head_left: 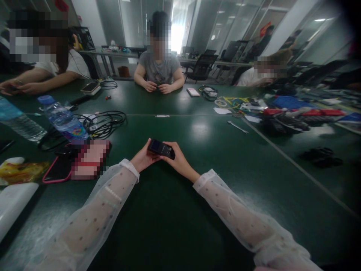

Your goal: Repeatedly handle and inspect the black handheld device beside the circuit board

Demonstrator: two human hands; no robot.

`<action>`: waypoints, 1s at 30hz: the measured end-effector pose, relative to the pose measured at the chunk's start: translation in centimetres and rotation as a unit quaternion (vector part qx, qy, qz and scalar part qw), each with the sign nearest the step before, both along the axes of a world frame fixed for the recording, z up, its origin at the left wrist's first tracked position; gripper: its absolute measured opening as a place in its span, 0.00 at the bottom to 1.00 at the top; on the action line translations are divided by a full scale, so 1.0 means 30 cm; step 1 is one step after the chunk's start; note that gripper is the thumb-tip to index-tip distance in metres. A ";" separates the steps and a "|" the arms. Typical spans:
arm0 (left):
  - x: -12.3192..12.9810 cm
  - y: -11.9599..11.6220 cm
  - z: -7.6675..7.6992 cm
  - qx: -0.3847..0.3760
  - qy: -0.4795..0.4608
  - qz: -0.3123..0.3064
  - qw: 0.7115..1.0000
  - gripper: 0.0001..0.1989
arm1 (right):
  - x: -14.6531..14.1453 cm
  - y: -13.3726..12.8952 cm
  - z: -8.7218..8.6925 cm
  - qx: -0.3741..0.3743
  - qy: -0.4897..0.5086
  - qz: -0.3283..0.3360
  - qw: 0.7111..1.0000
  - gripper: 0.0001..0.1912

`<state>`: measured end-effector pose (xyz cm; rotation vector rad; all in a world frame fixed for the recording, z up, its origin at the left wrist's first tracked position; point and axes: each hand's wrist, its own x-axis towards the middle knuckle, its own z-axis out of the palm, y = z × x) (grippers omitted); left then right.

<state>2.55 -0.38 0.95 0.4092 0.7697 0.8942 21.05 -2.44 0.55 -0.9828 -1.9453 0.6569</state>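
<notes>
Between my two hands is a small black handheld device [161, 148] with a dark screen on its left part and small pale marks on its right. It is held just above the green table [180, 195]; its exact kind does not show. My left hand [144, 157] grips its left end, thumb at the top edge and fingers underneath. My right hand [178, 159] is closed on the right end, fingers along the far edge and thumb at the near side. Sheer white dotted sleeves cover both forearms.
On the left lie a pink-cased phone [58, 167], black cables [109, 122] and water bottles [64, 120]. A wrench [237, 127] lies right of centre, near tangled wires [239, 103] and a black bundle [321, 156]. Across the table sits a person in grey [162, 69]; others sit either side.
</notes>
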 end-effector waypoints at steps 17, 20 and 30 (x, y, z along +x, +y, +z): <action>-0.012 0.009 -0.021 -0.003 -0.053 -0.012 0.999 0.24 | 0.000 0.016 -0.013 0.005 0.032 -0.044 0.998 0.24; -0.013 0.009 -0.028 0.007 -0.052 -0.014 0.999 0.19 | -0.004 0.002 -0.002 0.023 0.052 -0.071 0.996 0.23; 0.000 -0.006 0.010 -0.003 -0.020 -0.015 1.000 0.17 | 0.164 0.072 0.056 0.120 0.070 -0.263 0.955 0.24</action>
